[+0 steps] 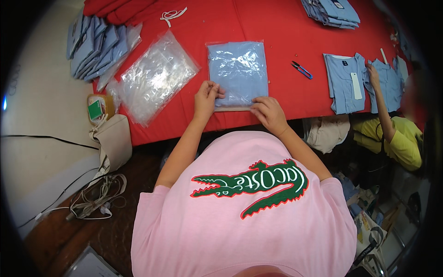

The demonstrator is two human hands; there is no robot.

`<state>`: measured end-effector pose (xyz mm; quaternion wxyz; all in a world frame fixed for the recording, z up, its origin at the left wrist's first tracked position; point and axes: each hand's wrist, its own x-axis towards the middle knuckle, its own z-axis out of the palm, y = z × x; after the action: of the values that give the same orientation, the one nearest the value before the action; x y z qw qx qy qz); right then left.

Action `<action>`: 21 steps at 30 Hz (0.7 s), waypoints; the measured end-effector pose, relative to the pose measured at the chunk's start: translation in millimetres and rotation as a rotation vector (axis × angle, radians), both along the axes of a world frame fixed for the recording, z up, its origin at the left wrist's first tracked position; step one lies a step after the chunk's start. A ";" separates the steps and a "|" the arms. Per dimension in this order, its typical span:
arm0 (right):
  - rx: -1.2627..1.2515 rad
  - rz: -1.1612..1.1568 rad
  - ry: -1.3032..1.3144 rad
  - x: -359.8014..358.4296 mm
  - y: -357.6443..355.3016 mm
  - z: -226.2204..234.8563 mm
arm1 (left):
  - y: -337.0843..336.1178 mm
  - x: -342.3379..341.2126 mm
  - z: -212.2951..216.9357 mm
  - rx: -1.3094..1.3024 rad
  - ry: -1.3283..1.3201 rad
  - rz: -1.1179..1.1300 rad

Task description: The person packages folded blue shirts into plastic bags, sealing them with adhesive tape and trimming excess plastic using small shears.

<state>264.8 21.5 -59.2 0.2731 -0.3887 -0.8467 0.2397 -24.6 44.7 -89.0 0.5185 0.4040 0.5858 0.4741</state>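
A folded light-blue shirt (236,76) lies flat inside a transparent plastic bag (258,51) on the red-covered table, straight in front of me. With bent fingers, my left hand (208,98) grips the bag along its lower left edge. My right hand (270,114) has its fingers closed at the lower right corner of the same bag. The bag's near edge shows as a pale strip between both hands. Fingertips of both hands are partly hidden against the plastic. Left of the bag lies a stack of flat, glossy plastic bags (159,76).
Bagged blue shirts (98,48) are piled at the far left, beside red cloth (121,10). Thread snips (302,70) lie to the right. Beyond them is a folded shirt (339,83) with a white tag. A co-worker's hand (373,76) touches another shirt. More shirts (331,13) sit far right.
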 end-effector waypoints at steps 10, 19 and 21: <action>-0.759 -0.610 0.525 -18.5 30.5 -17.4 | 8.1 18.0 12.7 0.010 0.592 0.014; -0.402 -0.729 -0.186 -12.1 62.1 0.2 | 5.9 10.9 -7.6 0.055 1.191 -0.060; -0.488 -0.725 -0.168 -8.5 68.5 13.5 | -2.1 10.7 -1.8 0.076 1.221 -0.077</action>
<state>256.2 89.9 -45.7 0.1700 -0.7318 -0.5934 0.2889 -13.9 42.6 -90.8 0.0913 0.6417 0.7448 0.1588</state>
